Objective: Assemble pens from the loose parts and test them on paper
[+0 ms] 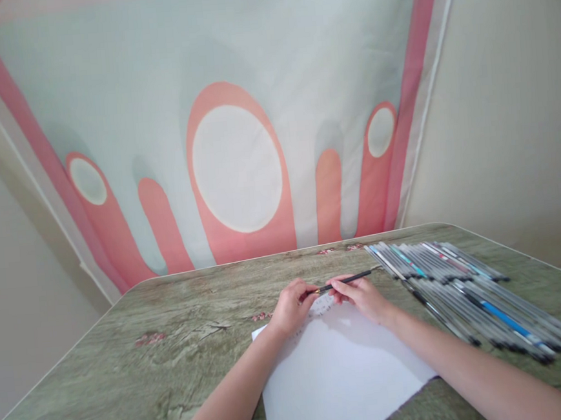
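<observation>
A slim black pen (349, 279) is held across both hands, above the top end of a white sheet of paper (341, 367). My right hand (360, 296) grips its barrel between thumb and fingers, and the far end points up to the right. At the other end, where a small gold-coloured part shows, the fingers of my left hand (293, 307) are pinched together. Whether a separate piece sits in those fingers is hidden. Small handwritten marks (323, 305) are on the paper just below the hands. Both forearms lie over the sheet's sides.
To the right, many thin pen refills and pens lie side by side in two rows, an upper row (430, 261) and a lower row (507, 315). They rest on a wood-patterned tabletop (184, 347). Behind the table hangs a pink and pale green printed cloth (238, 168).
</observation>
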The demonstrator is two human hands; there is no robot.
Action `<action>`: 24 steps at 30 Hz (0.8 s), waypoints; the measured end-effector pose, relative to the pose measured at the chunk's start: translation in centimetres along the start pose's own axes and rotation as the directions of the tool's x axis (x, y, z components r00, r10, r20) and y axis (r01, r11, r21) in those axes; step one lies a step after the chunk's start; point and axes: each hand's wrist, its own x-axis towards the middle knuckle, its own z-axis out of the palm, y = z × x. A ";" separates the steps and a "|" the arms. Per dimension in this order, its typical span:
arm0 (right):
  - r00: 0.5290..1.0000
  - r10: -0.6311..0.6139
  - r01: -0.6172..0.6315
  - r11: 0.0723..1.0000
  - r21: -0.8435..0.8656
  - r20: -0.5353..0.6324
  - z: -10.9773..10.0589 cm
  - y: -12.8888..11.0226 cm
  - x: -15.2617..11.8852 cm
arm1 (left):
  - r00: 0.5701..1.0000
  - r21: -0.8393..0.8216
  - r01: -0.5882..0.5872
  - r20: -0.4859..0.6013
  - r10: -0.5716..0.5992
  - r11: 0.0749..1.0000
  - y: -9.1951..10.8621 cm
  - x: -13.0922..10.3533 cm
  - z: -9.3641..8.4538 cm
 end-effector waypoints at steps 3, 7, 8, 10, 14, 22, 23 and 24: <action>1.000 0.001 -0.001 1.000 0.000 -0.013 0.2 -0.1 0.0 | 1.000 -0.031 0.005 -0.016 -0.005 1.000 -0.6 0.2 0.0; 0.996 -0.025 0.026 1.000 0.014 -0.091 -0.3 -0.6 0.4 | 0.996 -0.071 0.032 -0.081 -0.037 0.997 -2.3 0.4 -0.3; 0.991 -0.046 0.044 0.999 -0.013 -0.125 -0.6 -0.9 0.5 | 0.994 -0.074 0.040 -0.101 -0.048 0.996 -2.8 0.5 -0.4; 0.978 -0.105 0.078 0.985 -0.152 -0.180 -1.1 -1.5 0.8 | 0.990 -0.083 0.059 -0.123 -0.069 0.995 -3.7 0.6 -0.6; 0.985 -0.165 0.093 0.783 -0.615 -0.060 -1.5 -2.6 0.5 | 0.984 -0.118 0.099 -0.138 -0.116 0.988 -4.8 0.7 -0.6; 0.994 -0.046 0.099 0.072 -0.992 0.096 0.2 -4.2 -1.7 | 0.981 -0.225 0.130 -0.112 -0.158 0.966 -4.9 0.6 0.1; 0.996 -0.057 0.074 0.024 -0.997 0.073 0.0 -4.4 -1.9 | 0.980 -0.223 0.129 -0.121 -0.158 0.966 -4.9 0.6 0.2; 0.996 -0.074 0.042 -0.022 -0.999 0.044 -0.3 -4.7 -2.2 | 0.979 -0.214 0.126 -0.130 -0.156 0.969 -4.9 0.5 0.2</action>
